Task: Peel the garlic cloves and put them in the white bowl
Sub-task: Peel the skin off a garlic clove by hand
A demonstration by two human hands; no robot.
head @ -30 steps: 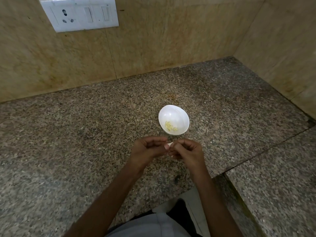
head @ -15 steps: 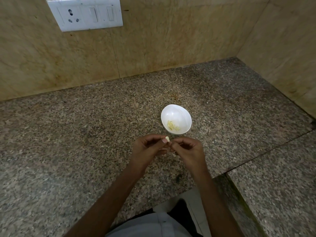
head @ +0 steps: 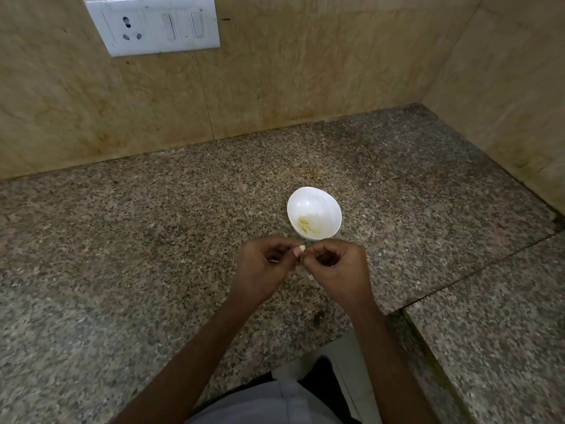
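Speckled granite surface (head: 122,240) meets tan wall tiles, with a socket plate (head: 153,26) at upper left. The left hand (head: 263,267) pinches a clove (head: 302,248) in curled fingers, just short of the bowl (head: 331,206). The right hand (head: 339,267), fingers also curled, pinches it from the other side. Best to hold firm and strip the skin away from the bowl. A pale scrap (head: 309,276) shows below the hands. Nothing seems to block the drop.

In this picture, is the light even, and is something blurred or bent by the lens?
Head view: soft, dim light with no hard shadows; the bowl is the brightest thing and nearly washed out; the wide lens skews the switch plate; the counter smears toward the lower corners; the clove is too small for detail.
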